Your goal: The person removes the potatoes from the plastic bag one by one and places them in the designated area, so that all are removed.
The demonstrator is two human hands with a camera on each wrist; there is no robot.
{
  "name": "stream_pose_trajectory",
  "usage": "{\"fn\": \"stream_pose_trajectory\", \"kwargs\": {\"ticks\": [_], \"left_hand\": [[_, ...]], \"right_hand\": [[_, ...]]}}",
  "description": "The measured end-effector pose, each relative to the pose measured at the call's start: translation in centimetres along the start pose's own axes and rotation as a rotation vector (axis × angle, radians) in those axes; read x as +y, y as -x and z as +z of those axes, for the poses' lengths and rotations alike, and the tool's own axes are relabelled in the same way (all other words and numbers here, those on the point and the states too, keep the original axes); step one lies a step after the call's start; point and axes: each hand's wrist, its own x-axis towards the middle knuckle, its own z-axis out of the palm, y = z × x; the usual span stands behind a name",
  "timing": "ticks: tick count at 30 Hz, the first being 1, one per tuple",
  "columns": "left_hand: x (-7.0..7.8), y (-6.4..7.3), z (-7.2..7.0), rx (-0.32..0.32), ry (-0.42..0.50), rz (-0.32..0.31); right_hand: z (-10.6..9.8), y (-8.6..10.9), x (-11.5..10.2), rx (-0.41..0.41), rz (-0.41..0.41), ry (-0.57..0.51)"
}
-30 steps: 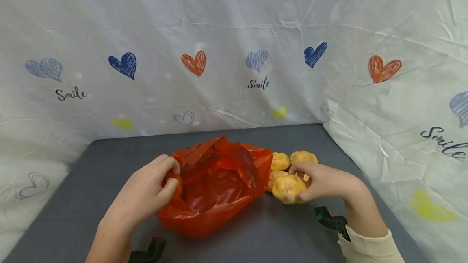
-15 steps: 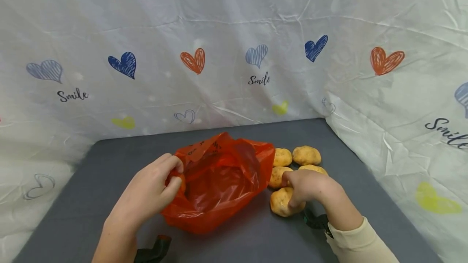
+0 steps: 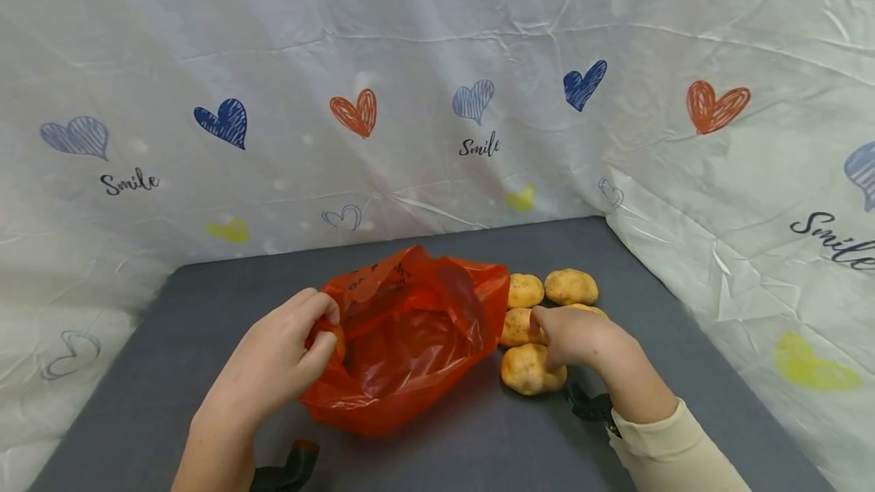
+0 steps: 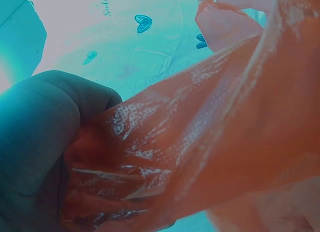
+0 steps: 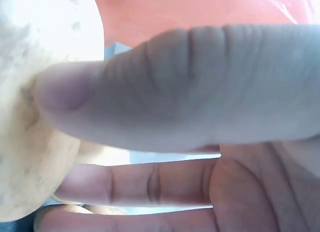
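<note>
My left hand (image 3: 283,355) grips the left side of a red plastic bag's rim, its thumb and curled fingers closed on the film. The red plastic bag (image 3: 410,355) lies with its mouth wide and facing me; in the left wrist view the film (image 4: 210,147) stretches away from the hand. Over on the right, my right hand (image 3: 581,336) holds the nearest potato (image 3: 529,369). In the right wrist view the thumb presses this potato's face (image 5: 30,157), while other fingers (image 5: 145,182) reach behind it, their tips partly hidden.
Several more potatoes cluster just right of the bag, among them a far right potato (image 3: 571,287), a far left potato (image 3: 525,291) and a middle potato (image 3: 521,326). One is partly covered by my right hand. A grey table (image 3: 478,446) meets a heart-printed white curtain (image 3: 410,59) behind.
My right hand and the nearest potato have come toward me, away from the other potatoes, and the hand has shifted left. My left hand keeps its hold on the bag. The head view has tilted slightly.
</note>
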Motion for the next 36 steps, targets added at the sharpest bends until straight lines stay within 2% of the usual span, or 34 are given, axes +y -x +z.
{"fn": "stream_pose_trajectory", "kwargs": {"ticks": [6, 11, 16, 21, 23, 25, 27, 29, 33, 36], "left_hand": [[0.0, 0.0, -0.2, -0.01, 0.006, -0.017], [-0.3, 0.5, -0.6, 0.02, 0.009, -0.022], [-0.6, 0.5, -0.9, 0.019, 0.018, -0.01], [-0.7, 0.5, -1.0, 0.017, 0.043, 0.012], [-0.6, 0.6, -1.1, 0.018, 0.053, 0.018], [-0.6, 0.7, -1.3, 0.024, 0.062, 0.017], [-0.6, 0.8, -1.5, 0.031, 0.063, 0.013], [-0.5, 0.8, -1.7, 0.029, 0.058, 0.016], [-0.4, 0.7, -1.7, 0.034, 0.057, 0.027], [-0.4, 0.9, -1.6, 0.033, 0.056, 0.031]], "right_hand": [[-0.5, 0.4, 0.1, 0.011, 0.004, -0.021], [-1.7, 1.2, -0.4, 0.101, -0.087, -0.051], [-2.3, 2.6, -1.1, 0.312, -0.221, -0.053], [-2.2, 3.8, -3.1, 0.585, -0.343, -0.049], [-1.8, 4.2, -4.4, 0.69, -0.459, -0.06], [-1.5, 4.3, -6.0, 0.759, -0.614, -0.07], [-1.0, 4.1, -7.8, 0.758, -0.736, -0.069], [-0.3, 3.4, -9.4, 0.724, -0.795, -0.067], [1.0, 1.1, -12.1, 0.582, -0.773, -0.068], [1.8, -1.0, -13.7, 0.516, -0.759, -0.087]]}}
